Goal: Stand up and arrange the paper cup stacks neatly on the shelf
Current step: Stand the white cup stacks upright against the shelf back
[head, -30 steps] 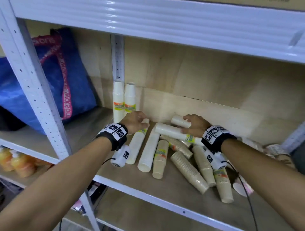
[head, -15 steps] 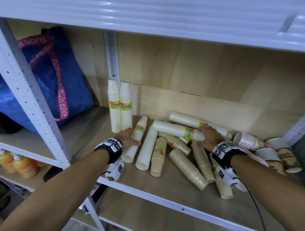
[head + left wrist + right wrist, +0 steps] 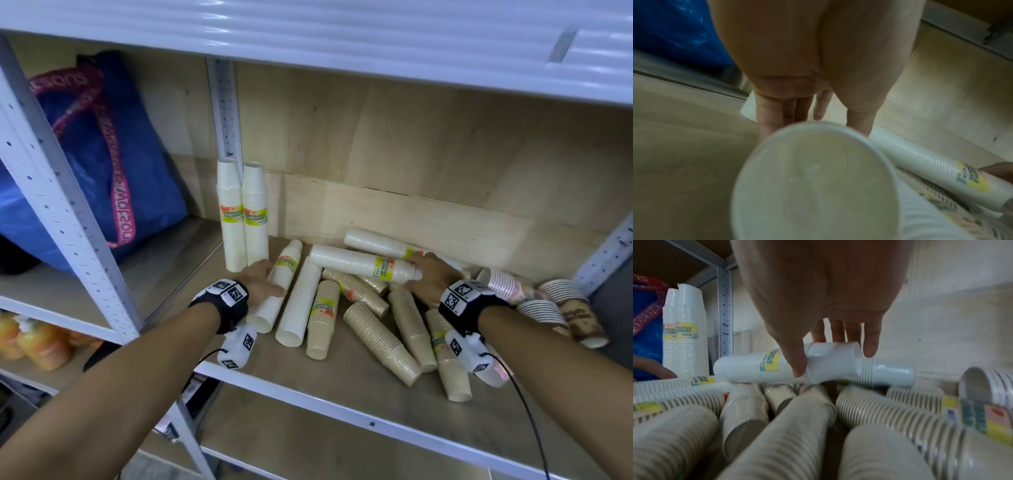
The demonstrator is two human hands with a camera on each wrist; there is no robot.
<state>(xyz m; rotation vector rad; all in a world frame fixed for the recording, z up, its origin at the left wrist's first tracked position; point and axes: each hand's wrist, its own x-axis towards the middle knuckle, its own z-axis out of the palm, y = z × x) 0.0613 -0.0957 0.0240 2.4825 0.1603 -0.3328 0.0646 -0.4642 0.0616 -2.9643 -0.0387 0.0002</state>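
Observation:
Two white cup stacks (image 3: 233,212) (image 3: 255,212) stand upright at the back left of the wooden shelf (image 3: 342,394). My left hand (image 3: 260,279) (image 3: 818,113) lies over a white stack (image 3: 284,274) on its side; fingers run down its left side and the thumb its right, and its open mouth (image 3: 813,178) fills the left wrist view. My right hand (image 3: 426,274) (image 3: 818,352) grips the narrow end of another lying white stack (image 3: 359,262) (image 3: 756,368), thumb in front, fingers behind. That stack rests across the brown stacks.
Several brown cup stacks (image 3: 380,339) and white ones lie jumbled in the middle. Patterned cup stacks (image 3: 561,308) lie at the right end. A blue bag (image 3: 102,164) fills the bay left of the metal post (image 3: 61,212). The upper shelf (image 3: 308,34) hangs low overhead.
My left hand slid back along its lying stack from the far end to the middle. My right hand moved right along the other stack to its narrow end.

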